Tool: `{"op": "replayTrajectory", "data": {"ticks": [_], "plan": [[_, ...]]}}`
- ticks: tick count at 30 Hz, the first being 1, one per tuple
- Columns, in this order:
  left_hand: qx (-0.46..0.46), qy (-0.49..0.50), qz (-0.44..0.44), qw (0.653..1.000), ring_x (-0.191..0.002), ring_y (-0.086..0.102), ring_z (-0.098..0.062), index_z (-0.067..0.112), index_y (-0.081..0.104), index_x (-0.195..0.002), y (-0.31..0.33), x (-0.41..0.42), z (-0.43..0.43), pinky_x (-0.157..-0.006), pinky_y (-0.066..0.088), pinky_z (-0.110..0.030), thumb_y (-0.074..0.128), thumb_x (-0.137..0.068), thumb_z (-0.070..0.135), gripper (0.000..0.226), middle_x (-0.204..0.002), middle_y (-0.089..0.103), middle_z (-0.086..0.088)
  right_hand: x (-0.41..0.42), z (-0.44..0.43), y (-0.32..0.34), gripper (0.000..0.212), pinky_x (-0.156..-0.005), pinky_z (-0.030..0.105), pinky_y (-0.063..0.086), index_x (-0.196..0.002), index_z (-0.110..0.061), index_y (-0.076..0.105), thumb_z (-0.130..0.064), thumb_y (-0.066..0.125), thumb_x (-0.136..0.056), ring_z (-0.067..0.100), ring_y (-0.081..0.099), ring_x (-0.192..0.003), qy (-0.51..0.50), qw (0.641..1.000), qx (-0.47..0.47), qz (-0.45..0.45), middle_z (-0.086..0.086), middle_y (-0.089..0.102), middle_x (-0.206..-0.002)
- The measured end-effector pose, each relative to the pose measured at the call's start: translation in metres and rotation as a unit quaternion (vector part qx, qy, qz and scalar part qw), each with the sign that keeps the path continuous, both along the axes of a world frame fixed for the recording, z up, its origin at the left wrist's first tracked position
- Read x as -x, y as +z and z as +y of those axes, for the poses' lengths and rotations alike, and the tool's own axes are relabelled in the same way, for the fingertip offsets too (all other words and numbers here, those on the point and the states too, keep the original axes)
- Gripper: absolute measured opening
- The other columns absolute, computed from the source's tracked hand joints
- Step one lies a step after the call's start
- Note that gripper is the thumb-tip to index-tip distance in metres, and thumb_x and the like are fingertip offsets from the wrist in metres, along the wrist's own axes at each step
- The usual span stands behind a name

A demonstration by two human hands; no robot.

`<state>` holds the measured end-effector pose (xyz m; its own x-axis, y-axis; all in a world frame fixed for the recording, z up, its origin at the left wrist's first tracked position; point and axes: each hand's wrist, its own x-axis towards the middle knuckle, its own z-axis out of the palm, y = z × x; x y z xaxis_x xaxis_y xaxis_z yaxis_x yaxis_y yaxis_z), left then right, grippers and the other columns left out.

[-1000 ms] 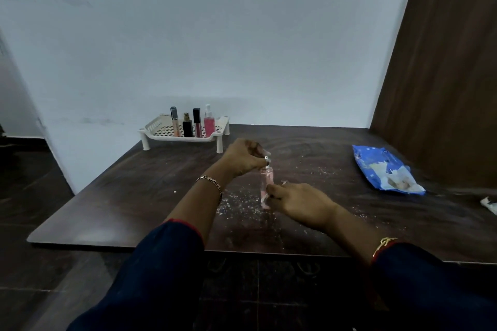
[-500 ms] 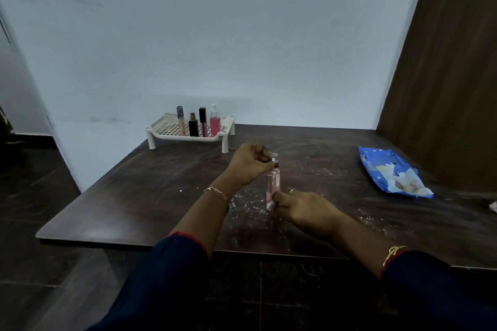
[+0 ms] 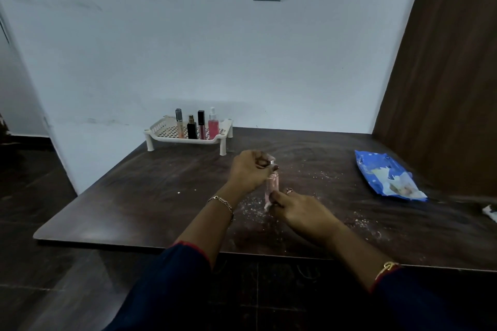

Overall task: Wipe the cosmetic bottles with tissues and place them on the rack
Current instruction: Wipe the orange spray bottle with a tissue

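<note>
A small pink bottle with a silver cap stands upright on the dark table near its middle. My left hand grips its top at the cap. My right hand holds its lower part; whether a tissue lies under the fingers I cannot tell, only a pale bit shows at the base. A white perforated rack stands at the table's far left by the wall. On it stand several cosmetic bottles: a pink spray bottle, a black bottle and two slim tubes.
A blue tissue pack lies on the right side of the table. White crumbs are scattered around the bottle. A brown wooden panel rises on the right. A small white object lies at the right edge.
Both hands keep hold of the pink bottle and stay in about the same place. The view has shifted slightly; the hands' grip looks little changed.
</note>
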<state>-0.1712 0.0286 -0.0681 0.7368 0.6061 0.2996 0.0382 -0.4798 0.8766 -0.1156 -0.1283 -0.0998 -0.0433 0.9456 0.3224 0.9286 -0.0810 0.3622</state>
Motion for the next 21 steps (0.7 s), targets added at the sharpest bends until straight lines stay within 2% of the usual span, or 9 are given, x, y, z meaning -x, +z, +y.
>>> {"op": "replayTrajectory", "data": {"ticks": [3,5,6,9,12,14,16,18,21], "plan": [[0.051,0.0,-0.042,0.998,-0.088,0.068,-0.02,0.011,0.071,-0.091,0.004,0.014,-0.011,-0.088,0.056,-0.038,0.073,-0.077,0.004,0.016,-0.089,0.071,-0.007,-0.009,-0.007,0.003,0.033,-0.072,0.036,0.049,-0.113,-0.017,0.059,-0.029,0.037,-0.092,0.026,0.058,-0.094,0.018,0.997,-0.063,0.049,0.005,0.058,-0.111],[0.147,0.012,-0.116,0.982,-0.09,0.065,-0.021,0.003,0.067,-0.095,0.008,0.03,-0.023,-0.088,0.055,-0.036,0.07,-0.078,-0.001,0.018,-0.093,0.069,-0.011,-0.007,-0.014,0.013,0.025,-0.07,0.031,0.051,-0.108,-0.016,0.065,-0.01,0.057,-0.085,0.023,0.061,-0.091,-0.02,0.979,-0.159,0.126,0.003,0.063,-0.107],[0.2,0.016,-0.16,0.967,-0.089,0.065,-0.022,0.002,0.066,-0.095,0.008,0.038,-0.029,-0.086,0.055,-0.034,0.069,-0.078,-0.001,0.018,-0.093,0.068,-0.013,-0.009,-0.017,0.013,0.03,-0.071,0.03,0.051,-0.104,-0.014,0.068,0.001,0.067,-0.078,0.022,0.062,-0.089,-0.026,0.963,-0.218,0.16,0.004,0.064,-0.105],[0.323,0.01,-0.255,0.911,-0.08,0.067,-0.017,0.007,0.064,-0.086,-0.003,0.06,-0.047,-0.079,0.057,-0.029,0.068,-0.076,-0.001,0.013,-0.084,0.07,-0.007,-0.001,-0.027,0.004,0.034,-0.08,0.028,0.049,-0.099,-0.008,0.07,0.012,0.067,-0.071,0.022,0.063,-0.089,-0.037,0.917,-0.333,0.215,0.006,0.065,-0.101],[0.381,0.041,-0.309,0.87,-0.074,0.066,-0.016,0.007,0.063,-0.081,-0.017,0.076,-0.063,-0.072,0.056,-0.022,0.067,-0.075,-0.003,0.013,-0.073,0.07,-0.002,0.01,-0.041,-0.004,0.028,-0.081,0.026,0.048,-0.093,-0.006,0.07,0.013,0.064,-0.074,0.016,0.06,-0.086,-0.074,0.83,-0.472,0.288,0.001,0.061,-0.095],[0.403,0.054,-0.325,0.854,-0.079,0.065,-0.018,0.006,0.061,-0.081,-0.024,0.082,-0.07,-0.075,0.056,-0.023,0.067,-0.076,-0.003,0.012,-0.079,0.069,-0.006,0.017,-0.045,-0.004,0.024,-0.082,0.025,0.048,-0.092,-0.007,0.07,0.011,0.063,-0.078,0.017,0.06,-0.087,-0.092,0.775,-0.542,0.312,-0.003,0.058,-0.095],[0.407,0.058,-0.318,0.854,-0.079,0.065,-0.018,0.006,0.062,-0.082,-0.027,0.083,-0.079,-0.077,0.056,-0.024,0.069,-0.074,-0.001,0.013,-0.081,0.068,-0.008,0.026,-0.04,-0.004,0.026,-0.083,0.023,0.048,-0.093,-0.007,0.071,0.012,0.063,-0.077,0.015,0.06,-0.088,-0.088,0.768,-0.553,0.312,-0.002,0.059,-0.097],[0.408,0.053,-0.312,0.856,-0.072,0.063,-0.015,0.006,0.063,-0.081,-0.031,0.079,-0.092,-0.07,0.056,-0.021,0.072,-0.068,0.004,0.016,-0.075,0.068,-0.006,0.043,-0.031,-0.004,0.03,-0.086,0.027,0.049,-0.095,-0.007,0.071,0.015,0.062,-0.076,0.013,0.06,-0.092,-0.07,0.776,-0.543,0.315,0.001,0.062,-0.099],[0.422,0.057,-0.31,0.85,-0.064,0.062,-0.01,0.004,0.063,-0.08,-0.033,0.071,-0.107,-0.058,0.053,-0.015,0.071,-0.073,-0.003,0.013,-0.073,0.067,-0.008,0.066,-0.021,-0.006,0.031,-0.093,0.014,0.04,-0.098,-0.006,0.071,0.01,0.058,-0.076,0.007,0.056,-0.098,-0.027,0.813,-0.506,0.287,0.004,0.066,-0.101]]}}
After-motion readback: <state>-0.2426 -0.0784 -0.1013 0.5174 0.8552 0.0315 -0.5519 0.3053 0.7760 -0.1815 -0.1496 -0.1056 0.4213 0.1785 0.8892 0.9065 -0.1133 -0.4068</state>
